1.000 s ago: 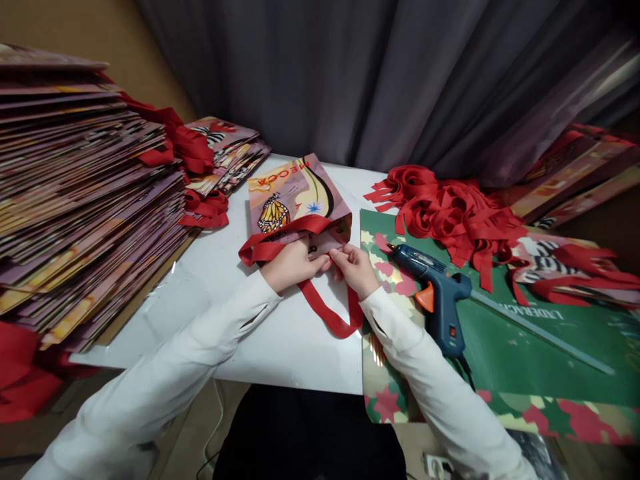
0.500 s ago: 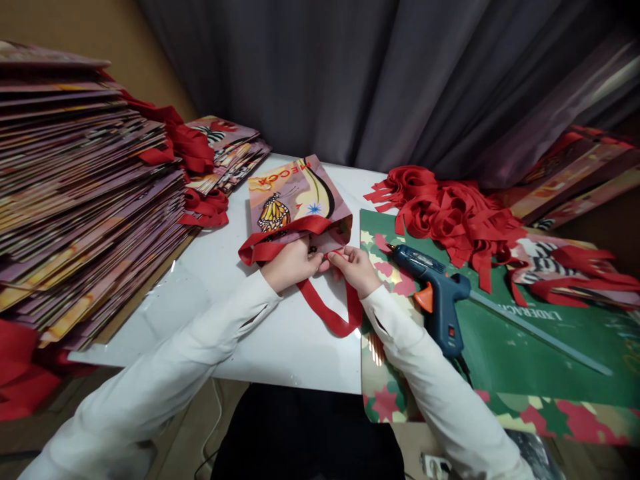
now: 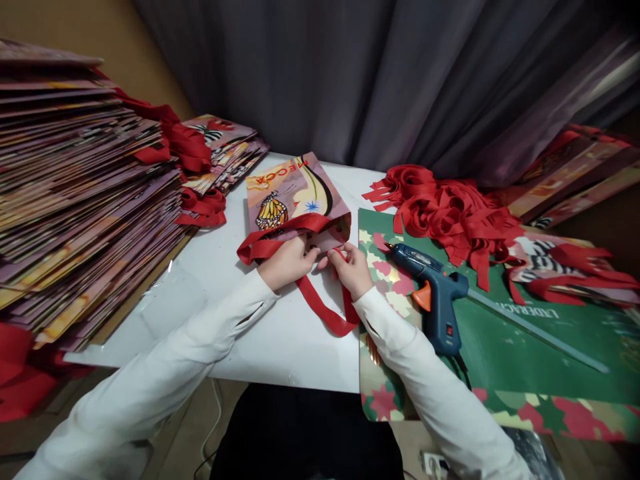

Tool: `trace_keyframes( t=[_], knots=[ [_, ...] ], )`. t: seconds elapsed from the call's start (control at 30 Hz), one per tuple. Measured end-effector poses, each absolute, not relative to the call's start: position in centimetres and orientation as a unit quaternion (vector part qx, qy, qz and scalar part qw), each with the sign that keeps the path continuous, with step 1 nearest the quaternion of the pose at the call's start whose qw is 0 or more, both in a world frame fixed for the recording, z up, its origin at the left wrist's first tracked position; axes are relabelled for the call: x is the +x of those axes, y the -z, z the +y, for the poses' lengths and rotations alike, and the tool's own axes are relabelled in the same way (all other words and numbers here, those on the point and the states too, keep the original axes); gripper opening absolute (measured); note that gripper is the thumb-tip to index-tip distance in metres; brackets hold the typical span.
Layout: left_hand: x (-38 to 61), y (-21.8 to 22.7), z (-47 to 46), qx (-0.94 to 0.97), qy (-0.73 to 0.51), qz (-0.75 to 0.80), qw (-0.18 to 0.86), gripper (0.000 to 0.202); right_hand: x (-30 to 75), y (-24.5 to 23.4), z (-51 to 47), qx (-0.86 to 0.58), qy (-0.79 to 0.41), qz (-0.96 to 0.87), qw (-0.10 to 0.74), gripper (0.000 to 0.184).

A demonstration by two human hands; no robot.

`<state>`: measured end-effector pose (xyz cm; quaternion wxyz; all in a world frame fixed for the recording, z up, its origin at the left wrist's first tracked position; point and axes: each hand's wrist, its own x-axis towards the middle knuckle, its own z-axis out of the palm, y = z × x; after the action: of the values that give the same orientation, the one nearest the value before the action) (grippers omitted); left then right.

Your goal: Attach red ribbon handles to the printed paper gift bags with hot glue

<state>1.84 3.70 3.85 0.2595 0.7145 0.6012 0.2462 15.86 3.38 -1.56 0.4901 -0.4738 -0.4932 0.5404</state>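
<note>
A printed paper bag [image 3: 295, 188] with a butterfly picture and the word MECCA lies on the white table, its opening towards me. One red ribbon handle [image 3: 273, 233] loops over its front. My left hand [image 3: 286, 265] is closed at the rim of the bag, thumb showing and the other fingers largely hidden by the bag. Just to the right, my right hand [image 3: 353, 270] pinches the end of a second red ribbon [image 3: 327, 315] beside the opening. The rest of that ribbon hangs in a loop on the tabletop.
A blue glue gun [image 3: 434, 287] with a long glue stick lies on a green printed sheet [image 3: 520, 360] at right. Behind it is a heap of red ribbons [image 3: 445, 213]. A tall stack of flat bags [image 3: 85, 200] stands left. A grey curtain [image 3: 320, 80] hangs behind the white table [image 3: 290, 353].
My right hand has shifted slightly, and the gap between the two thumbs is a little wider. The bag and ribbon loop look nearly the same; the whole view has drifted slightly.
</note>
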Motion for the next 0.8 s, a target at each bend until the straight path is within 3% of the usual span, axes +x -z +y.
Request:
trace_keyframes(
  t=[0.5,0.8],
  knots=[
    [1.56,-3.61,3.76,0.714,-0.263,0.584,0.282,0.009,16.14,1.87,3.60,-0.435,-0.578,-0.519,0.456,0.044],
    [1.56,-3.82,3.65,0.711,-0.280,0.578,0.286,0.010,16.23,1.37,3.21,-0.476,-0.534,-0.510,0.478,0.033]
  ],
)
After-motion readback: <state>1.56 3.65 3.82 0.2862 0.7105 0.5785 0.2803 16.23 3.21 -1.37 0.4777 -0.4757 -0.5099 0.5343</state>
